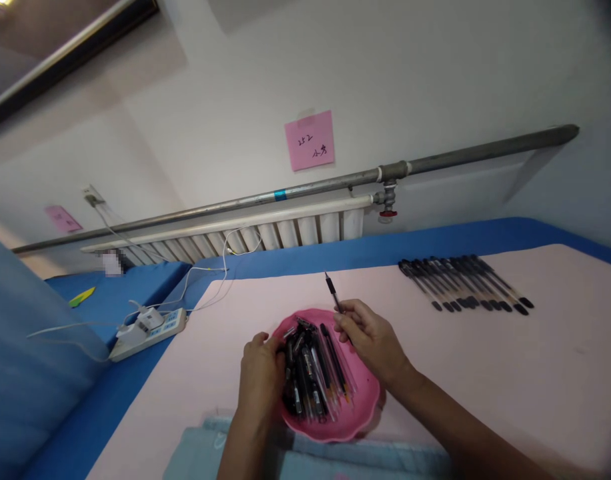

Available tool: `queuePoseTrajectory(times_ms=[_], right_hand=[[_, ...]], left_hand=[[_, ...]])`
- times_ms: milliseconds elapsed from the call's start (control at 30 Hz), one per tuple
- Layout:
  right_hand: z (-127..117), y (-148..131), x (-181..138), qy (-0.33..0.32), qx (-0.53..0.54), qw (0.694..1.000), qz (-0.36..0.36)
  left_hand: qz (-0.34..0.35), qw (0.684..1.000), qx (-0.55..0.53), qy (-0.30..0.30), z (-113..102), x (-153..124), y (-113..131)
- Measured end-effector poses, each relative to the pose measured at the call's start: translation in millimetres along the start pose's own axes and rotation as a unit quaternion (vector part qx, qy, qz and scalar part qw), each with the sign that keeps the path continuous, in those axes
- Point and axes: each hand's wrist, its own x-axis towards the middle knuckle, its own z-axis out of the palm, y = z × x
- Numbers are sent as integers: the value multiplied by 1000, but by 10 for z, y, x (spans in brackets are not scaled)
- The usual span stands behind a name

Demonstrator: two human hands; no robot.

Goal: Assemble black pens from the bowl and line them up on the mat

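Note:
A pink dish [365, 413] sits on the pale pink table top in front of me, filled with several black pen parts [310, 377]. My right hand [373, 340] hovers over the dish's far rim, fingers closed round a black pen [333, 292] that points up and away. At the dish's left edge, my left hand [260, 377] has its fingers curled down among the pen parts; what they grip is hidden. A row of several assembled black pens [463, 283] lies side by side at the far right of the table.
A white power strip [148, 328] with plugged chargers and white cables lies on the blue surface at left. Behind the table run a white radiator [285, 233] and a grey pipe [435, 160]. A pink note [309, 140] is stuck on the wall. Light blue cloth [210, 453] covers the near edge.

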Motion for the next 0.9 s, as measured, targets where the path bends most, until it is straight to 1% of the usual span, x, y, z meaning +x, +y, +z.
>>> queuePoseTrajectory(times_ms=[100, 233, 300, 433, 600, 733, 900], right_hand=[[0, 7, 5, 1, -1, 1000, -3], [0, 13, 9, -1, -2, 1000, -8], [1, 13, 8, -2, -1, 1000, -11], [3, 20, 6, 1, -8, 1000, -16], [6, 18, 6, 5, -19, 999, -28], [13, 9, 2, 4, -15, 999, -30], [21, 29, 3, 2, -15, 999, -31]], left_hand=[[16, 998, 52, -27, 2, 9, -3], [25, 992, 119, 20, 23, 34, 49], [39, 990, 135, 30, 42, 48, 96], [53, 985, 164, 12, 91, 69, 158], [54, 980, 193, -3, 136, 99, 143], [58, 977, 206, -10, 145, 122, 140], [76, 969, 234, -10, 134, 87, 201]])
